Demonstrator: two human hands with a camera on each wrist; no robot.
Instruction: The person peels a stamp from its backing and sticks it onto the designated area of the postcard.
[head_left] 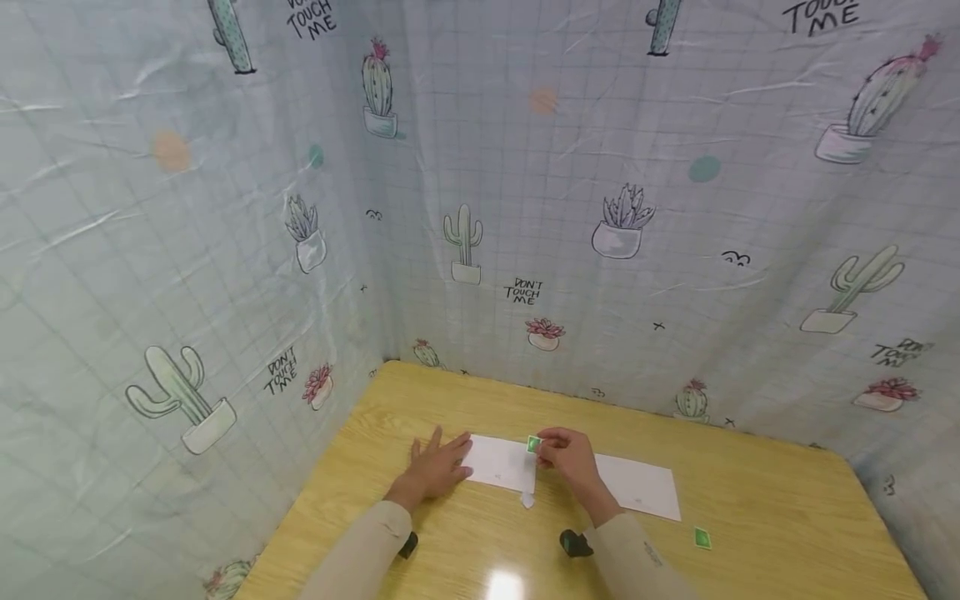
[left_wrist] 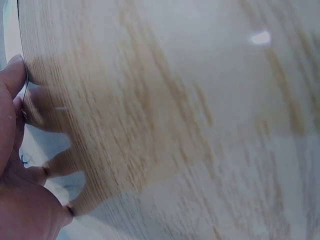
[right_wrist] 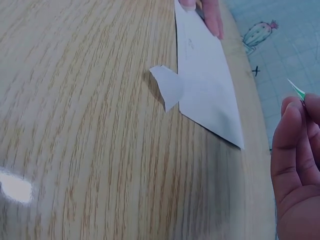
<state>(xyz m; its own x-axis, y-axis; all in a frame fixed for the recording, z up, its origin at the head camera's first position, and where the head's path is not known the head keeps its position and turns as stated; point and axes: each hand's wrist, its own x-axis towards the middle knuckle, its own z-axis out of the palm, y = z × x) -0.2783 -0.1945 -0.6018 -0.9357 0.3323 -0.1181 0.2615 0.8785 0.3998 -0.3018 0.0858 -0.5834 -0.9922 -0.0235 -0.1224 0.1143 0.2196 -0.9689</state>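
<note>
A white envelope [head_left: 497,463] lies flat on the table. My left hand [head_left: 437,467] rests on its left end with the fingers spread. In the right wrist view, fingers of that hand show at the envelope's far end. My right hand [head_left: 567,454] pinches a small green stamp [head_left: 534,444] with a white border between thumb and fingers. The stamp overlaps the envelope's upper right corner in the head view. In the right wrist view, the stamp [right_wrist: 299,92] is edge-on and slightly curved. A torn scrap of white paper [right_wrist: 167,86] lies at the envelope's near edge.
A second white envelope [head_left: 640,487] lies to the right, partly behind my right forearm. Another green stamp [head_left: 702,537] is on the wooden table [head_left: 787,508] further right. Printed cactus curtains [head_left: 525,208] hang behind the table and at its left.
</note>
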